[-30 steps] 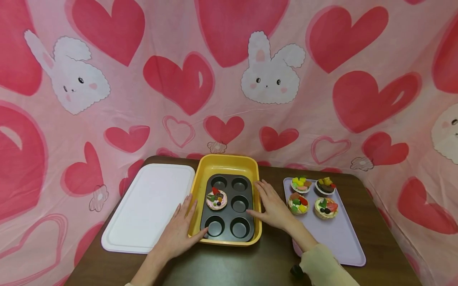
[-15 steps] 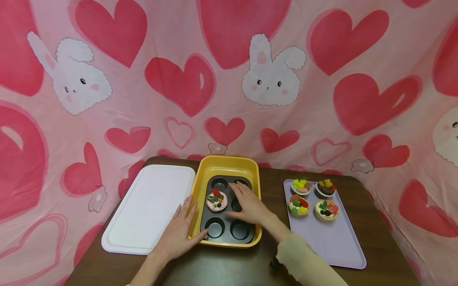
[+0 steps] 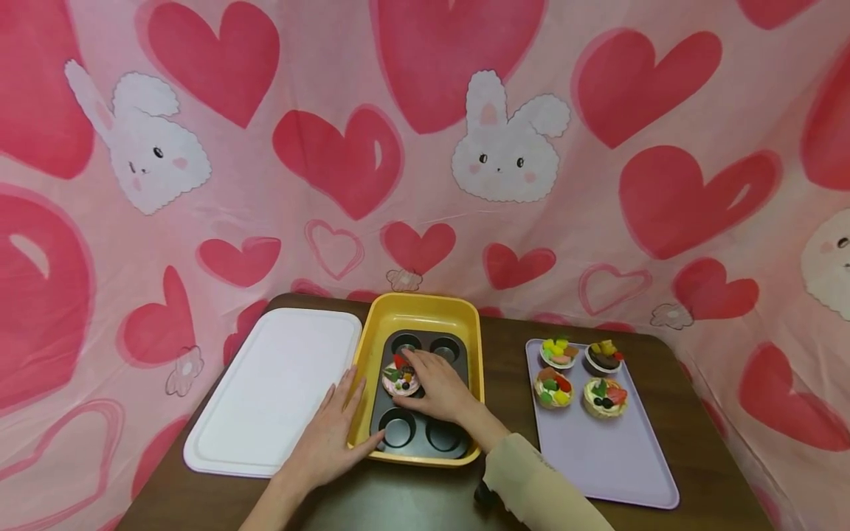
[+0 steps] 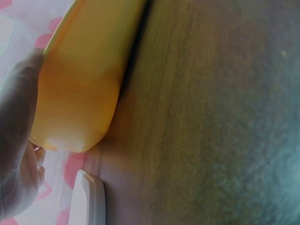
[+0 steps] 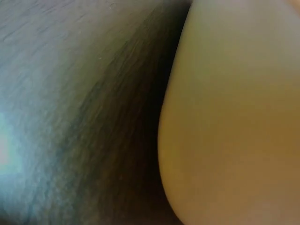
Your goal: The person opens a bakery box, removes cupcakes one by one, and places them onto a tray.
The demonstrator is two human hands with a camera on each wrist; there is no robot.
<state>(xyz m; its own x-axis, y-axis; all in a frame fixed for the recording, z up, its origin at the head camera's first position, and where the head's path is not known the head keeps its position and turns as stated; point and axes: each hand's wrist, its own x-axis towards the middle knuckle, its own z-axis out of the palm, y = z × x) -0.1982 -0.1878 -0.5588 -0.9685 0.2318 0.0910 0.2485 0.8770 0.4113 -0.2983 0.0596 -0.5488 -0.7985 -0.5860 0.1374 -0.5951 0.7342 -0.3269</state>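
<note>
In the head view a yellow rectangular pan (image 3: pixel 473 324) holds a dark muffin tin (image 3: pixel 415 444). A fruit-topped tart (image 3: pixel 400 380) with pink cream sits in the tin's left middle cup. My right hand (image 3: pixel 443 387) spans the tart's right side, fingertips beyond it and thumb at its near edge; whether it grips is unclear. My left hand (image 3: pixel 330 435) rests at the pan's near left corner, fingers extended. In the left wrist view the left hand (image 4: pixel 16 126) lies against the pan's rim. Only the pan's outer wall (image 5: pixel 225 122) and table show in the right wrist view.
A white board or tray (image 3: pixel 279 391) lies left of the pan. On the right a lilac tray (image 3: pixel 604 457) carries several fruit-topped tarts (image 3: pixel 604 398) at its far end. A heart-patterned cloth (image 3: pixel 425 184) hangs behind the brown table (image 3: pixel 372 498).
My right hand has moved left from the pan's right rim, across the muffin tin, to the tart. The left hand has stayed at the pan's corner.
</note>
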